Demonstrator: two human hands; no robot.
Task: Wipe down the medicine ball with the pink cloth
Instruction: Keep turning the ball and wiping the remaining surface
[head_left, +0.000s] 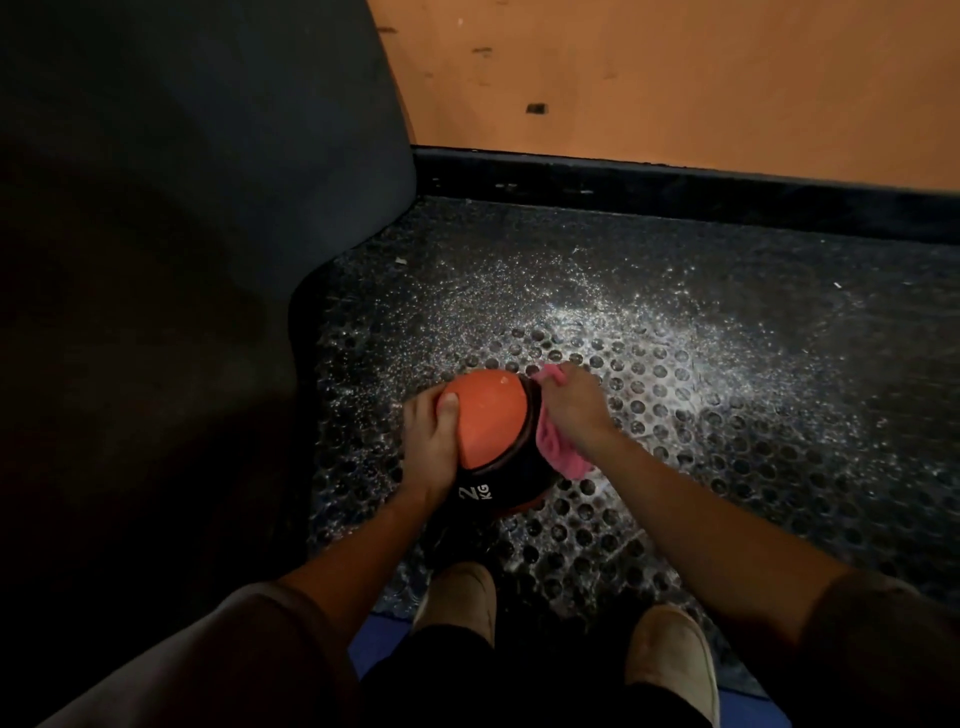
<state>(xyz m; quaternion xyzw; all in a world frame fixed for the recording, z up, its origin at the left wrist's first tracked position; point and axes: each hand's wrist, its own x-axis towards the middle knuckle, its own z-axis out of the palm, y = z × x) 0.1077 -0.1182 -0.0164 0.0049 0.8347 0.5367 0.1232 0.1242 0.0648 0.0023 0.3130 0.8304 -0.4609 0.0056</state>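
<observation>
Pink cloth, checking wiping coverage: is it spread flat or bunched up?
Bunched: the pink cloth is crumpled under the right hand against the medicine ball.

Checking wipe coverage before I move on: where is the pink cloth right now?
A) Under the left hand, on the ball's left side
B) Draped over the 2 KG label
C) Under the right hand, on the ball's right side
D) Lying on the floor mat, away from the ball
C: the right hand holds the pink cloth against the right side of the medicine ball, while the left hand grips the left side without any cloth.
</observation>
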